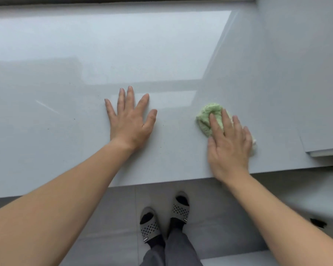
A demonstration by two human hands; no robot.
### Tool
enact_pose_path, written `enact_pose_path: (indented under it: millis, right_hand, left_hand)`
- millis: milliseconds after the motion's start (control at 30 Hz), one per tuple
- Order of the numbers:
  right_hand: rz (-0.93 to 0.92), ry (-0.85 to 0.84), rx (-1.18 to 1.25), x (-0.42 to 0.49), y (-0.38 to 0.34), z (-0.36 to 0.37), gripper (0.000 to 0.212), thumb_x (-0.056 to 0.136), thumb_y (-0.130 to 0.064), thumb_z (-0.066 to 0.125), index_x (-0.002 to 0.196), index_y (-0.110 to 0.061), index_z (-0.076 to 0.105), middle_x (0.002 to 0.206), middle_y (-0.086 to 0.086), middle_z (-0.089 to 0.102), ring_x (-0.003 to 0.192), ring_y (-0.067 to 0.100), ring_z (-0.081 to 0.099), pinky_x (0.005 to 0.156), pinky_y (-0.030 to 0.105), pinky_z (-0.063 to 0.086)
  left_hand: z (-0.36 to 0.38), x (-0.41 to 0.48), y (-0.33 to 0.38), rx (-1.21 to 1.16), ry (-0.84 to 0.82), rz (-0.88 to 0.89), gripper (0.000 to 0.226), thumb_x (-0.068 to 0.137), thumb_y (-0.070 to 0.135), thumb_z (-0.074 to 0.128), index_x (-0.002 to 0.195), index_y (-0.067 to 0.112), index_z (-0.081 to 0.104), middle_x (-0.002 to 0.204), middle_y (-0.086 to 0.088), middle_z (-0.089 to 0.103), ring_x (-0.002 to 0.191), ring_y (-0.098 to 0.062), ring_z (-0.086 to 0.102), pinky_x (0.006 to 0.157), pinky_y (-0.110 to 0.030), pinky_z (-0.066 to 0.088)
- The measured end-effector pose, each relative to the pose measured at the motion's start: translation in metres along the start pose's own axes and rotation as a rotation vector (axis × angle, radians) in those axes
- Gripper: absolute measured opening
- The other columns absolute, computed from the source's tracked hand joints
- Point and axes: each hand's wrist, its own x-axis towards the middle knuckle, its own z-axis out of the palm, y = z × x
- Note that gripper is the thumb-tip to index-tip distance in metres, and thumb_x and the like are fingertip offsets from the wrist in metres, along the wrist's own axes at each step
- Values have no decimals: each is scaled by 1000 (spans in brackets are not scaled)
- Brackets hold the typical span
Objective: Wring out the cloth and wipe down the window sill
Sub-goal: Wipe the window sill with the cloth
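Note:
A wide, glossy pale grey window sill point(69, 120) fills the upper part of the view. A bunched green cloth point(209, 117) lies on it at the right, near the front edge. My right hand point(229, 143) presses flat on the cloth with straight fingers, covering its near half. My left hand point(130, 120) rests flat on the bare sill to the left of the cloth, fingers spread, holding nothing. A few dark specks dot the sill around my left hand.
A side wall point(300, 54) rises at the sill's right end, with a white ledge point(327, 151) at its foot. The window frame point(123, 0) runs along the far edge. Below the sill's front edge are grey floor tiles point(113, 217) and my slippered feet point(164, 217).

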Motion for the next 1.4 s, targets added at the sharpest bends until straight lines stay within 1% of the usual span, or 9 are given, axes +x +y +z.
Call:
enact_pose_path:
  millis: [100, 233, 300, 467, 700, 933, 1167, 1300, 1400]
  right_hand:
    - [-169, -8, -46, -38, -20, 11, 62, 97, -37, 25, 157, -34, 12, 167, -2, 4, 153, 27, 3, 121, 51, 5]
    - [-517, -79, -76, -45, 23, 7, 60, 99, -38, 31, 156, -40, 15, 167, -7, 8, 153, 23, 6, 121, 47, 4]
    - [-433, -69, -82, -16, 52, -3, 60, 97, -40, 30, 155, -42, 15, 166, -6, 12, 152, 23, 11, 120, 47, 7]
    - [109, 32, 7, 58, 59, -17, 63, 94, -42, 23, 156, -36, 16, 167, -4, 7, 152, 26, 6, 120, 50, 4]
    - [-374, -42, -42, 47, 54, -9, 59, 97, -37, 32, 155, -38, 22, 165, -5, 15, 152, 26, 13, 120, 47, 6]
    - [126, 47, 29, 199, 42, -28, 59, 100, -37, 32, 156, -38, 13, 167, -5, 5, 152, 26, 5, 120, 50, 2]
    - [-389, -36, -29, 218, 24, -23, 58, 97, -39, 28, 154, -42, 17, 166, -8, 10, 152, 23, 9, 119, 46, 2]
    - [-144, 19, -4, 299, 49, -39, 58, 98, -36, 30, 154, -41, 18, 166, -6, 11, 151, 24, 10, 120, 47, 4]
    - [54, 59, 18, 327, 31, -39, 59, 98, -36, 29, 155, -39, 15, 167, -5, 7, 151, 27, 6, 119, 51, 3]
  left_hand:
    - [-3, -1, 2, -18, -9, 0, 67, 94, 65, 13, 153, 36, 24, 167, -6, 0, 153, -20, -12, 117, -59, -16]
    - [-8, -2, 7, -61, -10, -16, 63, 95, 59, 18, 150, 32, 30, 167, -7, 4, 153, -20, -8, 116, -60, -16]
    - [-9, -1, 16, -68, 7, -14, 57, 98, 53, 24, 149, 29, 33, 167, -8, 7, 153, -20, -5, 117, -60, -15]
    - [-4, 23, 56, -81, 36, 74, 52, 102, 42, 34, 150, 26, 34, 167, -7, 7, 153, -21, -4, 118, -56, -14]
    - [11, 78, 97, 10, -14, -45, 59, 99, 50, 21, 155, 32, 16, 168, -4, -3, 152, -21, -13, 117, -60, -11]
    - [13, 78, 100, 41, 14, -71, 61, 96, 52, 20, 155, 34, 16, 168, 0, -2, 152, -17, -12, 119, -57, -10]
    - [12, 81, 100, 44, 18, -69, 62, 95, 53, 21, 155, 35, 17, 168, 1, 1, 153, -18, -9, 120, -57, -7]
    - [6, 79, 104, 34, 6, -80, 61, 94, 52, 24, 153, 33, 24, 166, -2, 9, 153, -21, -3, 120, -57, -5]
    - [-1, 98, 113, -26, 73, -125, 53, 92, 44, 34, 141, 25, 42, 152, -11, 31, 145, -31, 21, 119, -61, 3]
